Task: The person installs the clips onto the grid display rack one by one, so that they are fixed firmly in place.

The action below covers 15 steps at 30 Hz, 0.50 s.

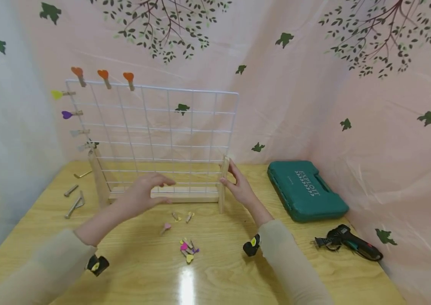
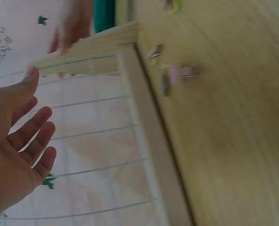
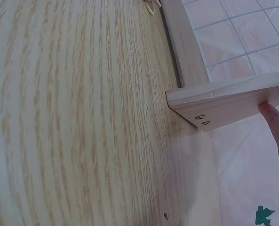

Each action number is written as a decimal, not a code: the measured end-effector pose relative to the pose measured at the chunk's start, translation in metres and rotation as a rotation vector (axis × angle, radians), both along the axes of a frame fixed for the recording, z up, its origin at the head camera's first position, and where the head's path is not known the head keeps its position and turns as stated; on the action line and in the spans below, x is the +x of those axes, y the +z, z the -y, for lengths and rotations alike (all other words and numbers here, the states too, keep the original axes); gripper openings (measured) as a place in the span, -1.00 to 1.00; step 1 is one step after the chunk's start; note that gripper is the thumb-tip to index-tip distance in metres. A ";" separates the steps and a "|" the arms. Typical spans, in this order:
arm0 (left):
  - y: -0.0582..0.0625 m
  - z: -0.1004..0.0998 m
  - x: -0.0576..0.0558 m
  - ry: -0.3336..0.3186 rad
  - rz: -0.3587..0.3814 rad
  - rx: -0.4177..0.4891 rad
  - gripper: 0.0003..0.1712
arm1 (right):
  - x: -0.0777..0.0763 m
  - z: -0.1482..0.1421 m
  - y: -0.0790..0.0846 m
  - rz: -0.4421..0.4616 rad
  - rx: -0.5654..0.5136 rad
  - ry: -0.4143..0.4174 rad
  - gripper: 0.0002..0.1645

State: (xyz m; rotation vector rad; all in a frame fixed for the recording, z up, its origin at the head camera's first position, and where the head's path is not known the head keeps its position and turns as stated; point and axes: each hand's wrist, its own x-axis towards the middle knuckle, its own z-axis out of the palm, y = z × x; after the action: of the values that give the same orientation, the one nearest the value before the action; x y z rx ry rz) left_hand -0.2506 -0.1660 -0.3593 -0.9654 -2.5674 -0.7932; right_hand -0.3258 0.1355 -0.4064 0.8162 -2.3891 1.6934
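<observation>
A white wire grid stands in a wooden frame on the table. My right hand grips the frame's right side board, its thumb against the outer face. In front of the grid's lower part, my left hand hovers with nothing in it, thumb and fingers spread apart. Orange heart clothespins sit along the top wire. Down the left edge are a yellow clothespin, a purple clothespin and pale ones. Loose on the table lie a pink clothespin and a small pile of clothespins.
A green tool case lies to the right of the frame, with a black gun-shaped tool and its plug nearer me. Bolts and a bent metal rod lie at the table's left. A printed cloth hangs close behind.
</observation>
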 end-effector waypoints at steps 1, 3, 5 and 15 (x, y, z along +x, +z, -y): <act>-0.013 0.000 -0.001 0.003 0.057 -0.020 -0.50 | -0.001 0.000 0.000 0.000 -0.006 0.006 -0.18; -0.037 0.001 -0.005 -0.001 0.153 -0.036 -0.52 | -0.001 0.001 0.001 -0.003 -0.009 0.011 -0.19; -0.058 0.001 -0.008 -0.016 0.231 -0.049 -0.57 | -0.001 0.001 0.001 -0.009 -0.010 0.013 -0.19; -0.110 0.006 -0.017 -0.066 0.357 -0.073 -0.94 | 0.001 0.001 0.001 0.000 -0.018 0.013 -0.18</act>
State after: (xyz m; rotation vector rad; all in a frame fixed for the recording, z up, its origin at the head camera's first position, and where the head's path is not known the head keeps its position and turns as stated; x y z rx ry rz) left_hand -0.2672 -0.1717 -0.4691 -1.0129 -2.8971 -0.9727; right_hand -0.3246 0.1349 -0.4055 0.8307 -2.3698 1.7167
